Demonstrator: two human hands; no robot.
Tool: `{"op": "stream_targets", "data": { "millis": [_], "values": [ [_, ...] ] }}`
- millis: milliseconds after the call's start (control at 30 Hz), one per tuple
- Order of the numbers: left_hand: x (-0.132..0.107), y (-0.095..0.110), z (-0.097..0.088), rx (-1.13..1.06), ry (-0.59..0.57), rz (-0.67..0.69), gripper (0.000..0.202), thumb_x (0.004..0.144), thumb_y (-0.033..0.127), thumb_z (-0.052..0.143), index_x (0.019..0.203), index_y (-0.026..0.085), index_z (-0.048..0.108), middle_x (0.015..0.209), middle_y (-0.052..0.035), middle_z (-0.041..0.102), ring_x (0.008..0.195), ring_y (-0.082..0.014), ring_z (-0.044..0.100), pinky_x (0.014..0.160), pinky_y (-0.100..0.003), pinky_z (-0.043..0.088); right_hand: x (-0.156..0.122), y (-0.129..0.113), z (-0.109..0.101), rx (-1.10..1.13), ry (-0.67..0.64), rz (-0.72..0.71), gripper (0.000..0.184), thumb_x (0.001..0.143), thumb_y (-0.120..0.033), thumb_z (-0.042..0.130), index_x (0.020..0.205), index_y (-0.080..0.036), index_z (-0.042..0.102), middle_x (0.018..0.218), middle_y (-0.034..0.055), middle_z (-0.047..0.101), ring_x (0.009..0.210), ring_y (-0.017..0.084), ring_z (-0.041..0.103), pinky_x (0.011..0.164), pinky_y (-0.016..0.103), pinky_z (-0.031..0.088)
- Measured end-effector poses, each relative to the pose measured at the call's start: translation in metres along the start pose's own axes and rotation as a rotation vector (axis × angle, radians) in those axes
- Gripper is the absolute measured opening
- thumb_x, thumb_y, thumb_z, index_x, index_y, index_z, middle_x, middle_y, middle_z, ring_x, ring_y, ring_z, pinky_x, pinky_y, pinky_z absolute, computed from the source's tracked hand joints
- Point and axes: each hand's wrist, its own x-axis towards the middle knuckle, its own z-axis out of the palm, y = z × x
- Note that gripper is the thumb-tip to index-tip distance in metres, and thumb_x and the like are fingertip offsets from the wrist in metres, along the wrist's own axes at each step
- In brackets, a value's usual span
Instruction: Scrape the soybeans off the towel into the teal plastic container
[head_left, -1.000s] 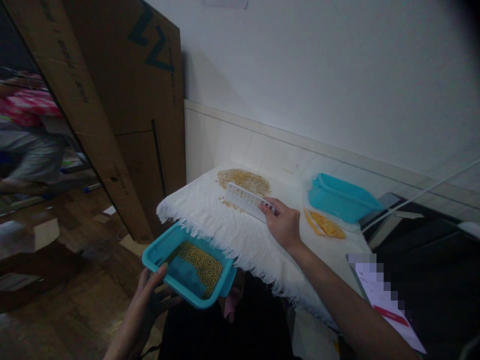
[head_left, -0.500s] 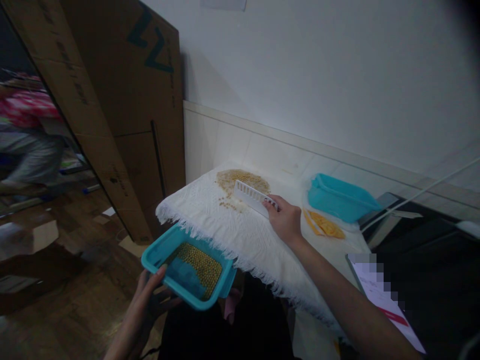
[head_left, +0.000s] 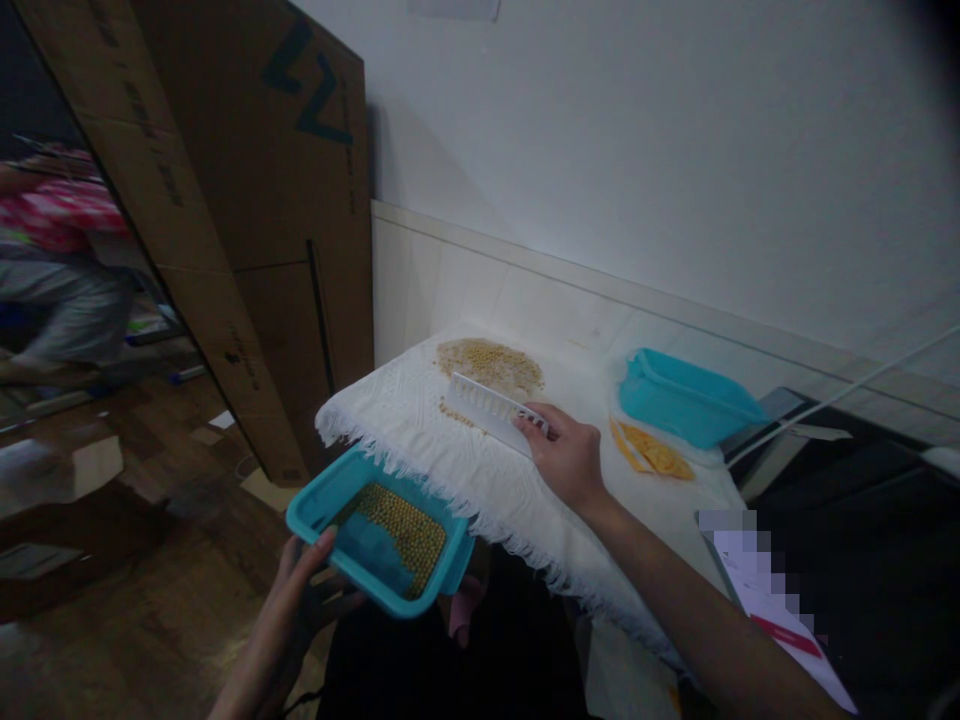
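Note:
My left hand (head_left: 296, 600) grips a teal tray (head_left: 315, 500) partly filled with yellow-green beans (head_left: 397, 520), held just below the fringed edge of a white cloth (head_left: 420, 430) on the table. My right hand (head_left: 566, 455) is closed on a white slotted plastic piece (head_left: 484, 405), which rests on the cloth beside a pile of beans (head_left: 487, 362). A few loose beans (head_left: 454, 412) lie near its lower edge.
A second teal tray (head_left: 686, 400) stands at the back right, with a yellow packet (head_left: 652, 450) in front of it. A large cardboard box (head_left: 247, 200) leans at the left. A printed paper (head_left: 772, 600) lies at the right. A white cable (head_left: 847, 385) crosses the dark surface.
The white slotted piece moved back toward the bean pile half a second ago, then came forward and left again along the cloth. The tray in my left hand has stayed put.

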Motion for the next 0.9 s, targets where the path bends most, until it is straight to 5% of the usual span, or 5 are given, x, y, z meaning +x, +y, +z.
{"op": "stream_targets", "data": {
  "millis": [200, 633, 900],
  "values": [
    [-0.004, 0.003, 0.001, -0.009, -0.012, 0.016, 0.080, 0.084, 0.046, 0.098, 0.153, 0.034, 0.061, 0.108, -0.0052, 0.082, 0.081, -0.0280, 0.087, 0.080, -0.044, 0.077, -0.009, -0.009, -0.005, 0.028, 0.020, -0.013, 0.021, 0.099, -0.035, 0.074, 0.102, -0.023, 0.091, 0.084, 0.0044, 0.088, 0.061, 0.018, 0.075, 0.065, 0.027, 0.061],
    [0.003, -0.003, -0.004, 0.009, -0.032, 0.014, 0.083, 0.082, 0.051, 0.099, 0.154, 0.036, 0.061, 0.119, -0.0085, 0.082, 0.085, -0.0313, 0.088, 0.084, -0.054, 0.077, -0.035, -0.004, -0.030, -0.049, 0.097, -0.018, 0.023, 0.100, -0.039, 0.074, 0.100, -0.024, 0.091, 0.083, 0.0052, 0.088, 0.061, 0.021, 0.079, 0.062, 0.028, 0.064],
    [0.001, -0.003, -0.002, -0.001, -0.025, 0.022, 0.084, 0.081, 0.050, 0.099, 0.155, 0.034, 0.061, 0.114, -0.0081, 0.083, 0.084, -0.0327, 0.088, 0.079, -0.051, 0.077, -0.036, -0.012, -0.030, -0.030, 0.080, -0.031, 0.021, 0.100, -0.037, 0.074, 0.098, -0.024, 0.091, 0.080, 0.0044, 0.088, 0.058, 0.020, 0.079, 0.058, 0.027, 0.062]
  ]
}}
